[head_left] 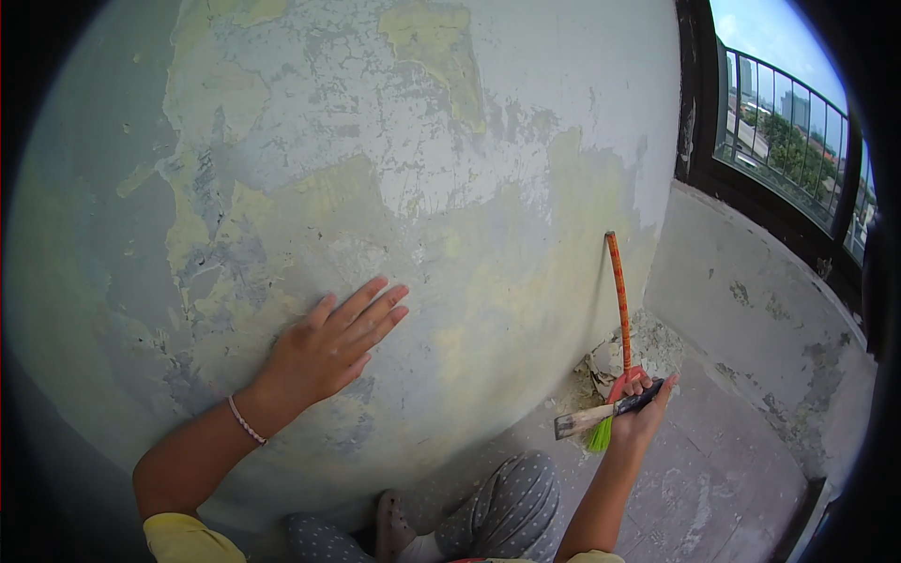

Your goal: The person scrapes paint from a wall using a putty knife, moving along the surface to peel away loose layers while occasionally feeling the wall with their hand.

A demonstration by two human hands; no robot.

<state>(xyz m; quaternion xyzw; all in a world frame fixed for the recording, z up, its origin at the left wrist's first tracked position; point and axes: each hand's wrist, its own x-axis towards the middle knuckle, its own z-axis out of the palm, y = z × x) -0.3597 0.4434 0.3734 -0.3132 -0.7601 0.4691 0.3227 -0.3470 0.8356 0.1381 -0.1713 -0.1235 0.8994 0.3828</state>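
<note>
My left hand (333,342) is spread against the patchy wall (488,281), fingers stretched out and slightly apart, a beaded bracelet (246,420) on the wrist. Bare grey, white and yellowish layers show on the wall around it. At the lower right, my right hand (641,413) is closed around the black handle of a scraper (587,421). Its flat, pale-smeared blade points left, away from the wall's corner. Just behind the scraper stands a small broom (619,300) with an orange patterned stick, red head and green bristles, partly hidden by my hand.
Paint flakes and debris (657,342) lie in the corner. A low, stained wall (751,300) runs along the right under a dark window frame (699,103) with a railing (788,84) outside. My bent knee (511,502) is close to the wall, above the dusty floor (694,469).
</note>
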